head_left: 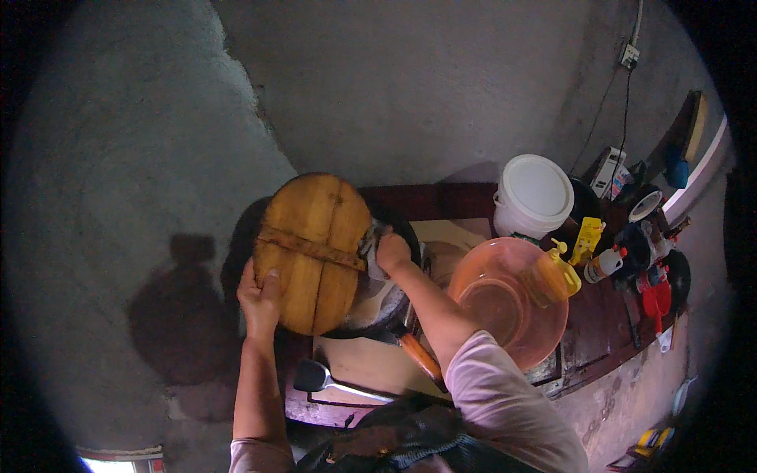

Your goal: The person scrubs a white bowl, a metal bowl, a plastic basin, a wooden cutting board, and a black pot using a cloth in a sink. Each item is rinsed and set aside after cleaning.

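My left hand [260,295] grips the left edge of a round wooden lid [316,254], which is tilted up with a wooden crossbar on its face. My right hand [391,253] holds a greyish cloth [372,251] against the lid's right edge. Beneath the lid is a dark wok [411,236] with whitish, sudsy liquid [378,304] in it, partly hidden by the lid. The wok's wooden handle [421,356] points towards me, under my right forearm.
A spatula [313,376] lies at the near edge. An orange translucent basin [508,301] stands right of the wok. Behind it are a lidded white bucket [535,192], a yellow pump bottle [562,275] and a yellow pouch [586,239]. A red ladle [656,298] is farther right.
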`<state>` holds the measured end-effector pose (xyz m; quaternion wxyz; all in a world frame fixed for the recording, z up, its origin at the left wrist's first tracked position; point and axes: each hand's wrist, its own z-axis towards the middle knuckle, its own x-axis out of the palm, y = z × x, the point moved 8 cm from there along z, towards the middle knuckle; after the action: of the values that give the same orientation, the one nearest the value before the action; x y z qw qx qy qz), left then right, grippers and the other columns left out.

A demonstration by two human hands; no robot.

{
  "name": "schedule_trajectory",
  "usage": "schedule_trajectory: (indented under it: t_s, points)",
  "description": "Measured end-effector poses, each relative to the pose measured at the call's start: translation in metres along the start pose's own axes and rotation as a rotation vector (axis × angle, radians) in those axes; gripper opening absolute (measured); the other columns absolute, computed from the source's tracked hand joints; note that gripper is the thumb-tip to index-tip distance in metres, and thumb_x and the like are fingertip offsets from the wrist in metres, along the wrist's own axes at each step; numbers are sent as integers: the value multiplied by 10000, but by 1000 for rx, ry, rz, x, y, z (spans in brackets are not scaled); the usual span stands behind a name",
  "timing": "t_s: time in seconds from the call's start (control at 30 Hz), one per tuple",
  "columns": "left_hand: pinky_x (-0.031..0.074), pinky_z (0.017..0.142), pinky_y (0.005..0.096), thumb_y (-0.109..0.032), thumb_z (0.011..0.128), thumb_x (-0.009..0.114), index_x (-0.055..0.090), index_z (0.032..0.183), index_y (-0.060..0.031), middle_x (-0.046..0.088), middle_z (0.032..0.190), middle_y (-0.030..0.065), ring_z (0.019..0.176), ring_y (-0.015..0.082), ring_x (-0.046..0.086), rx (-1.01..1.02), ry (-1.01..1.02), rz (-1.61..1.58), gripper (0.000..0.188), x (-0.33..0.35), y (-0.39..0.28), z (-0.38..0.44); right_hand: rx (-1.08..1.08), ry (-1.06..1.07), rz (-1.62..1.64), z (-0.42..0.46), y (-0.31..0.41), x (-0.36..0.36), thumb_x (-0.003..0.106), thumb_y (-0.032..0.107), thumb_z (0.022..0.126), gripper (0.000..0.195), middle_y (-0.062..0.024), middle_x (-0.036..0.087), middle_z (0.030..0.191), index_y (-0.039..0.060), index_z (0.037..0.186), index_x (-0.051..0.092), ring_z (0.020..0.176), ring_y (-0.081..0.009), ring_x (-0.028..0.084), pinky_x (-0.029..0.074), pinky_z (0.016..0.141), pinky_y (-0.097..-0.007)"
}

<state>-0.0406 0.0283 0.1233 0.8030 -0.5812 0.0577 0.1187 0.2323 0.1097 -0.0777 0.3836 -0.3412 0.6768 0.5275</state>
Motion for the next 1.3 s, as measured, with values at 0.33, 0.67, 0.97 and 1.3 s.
schedule_trajectory:
  t_s: [0.33,0.67,0.97,1.3]
  points:
    - [447,825,260,-33,888,516,528,1190,34,603,1055,57,938,129,549,-109,-62,-104,310,-5,16,4,-33,-2,834,-50,54,-46,637,196,844,297,-119,614,749,82,1115,592,558,-200,567,470,544,-338]
    - [446,851,282,-55,880,485,530,1187,30,598,1071,75,947,149,549,-72,-34,-69,321,-6,15,2,-116,-414,791,-96,98,-58,539,98,843,341,-247,607,983,34,1168,459,903,-430,585,466,761,-483]
    - [447,833,286,-85,896,502,539,1175,39,599,1041,83,913,152,553,-87,-127,59,307,-16,27,3,4,-25,262,-32,32,28,508,24,806,470,-261,616,995,22,1273,453,905,-410,615,499,779,-465]
    - [458,809,284,-117,908,520,544,1186,5,603,1033,51,914,142,553,-183,-157,-230,304,-33,23,-7,2,185,-28,-21,23,38,479,180,900,406,-241,636,1031,31,1278,464,985,-352,632,519,804,-451]
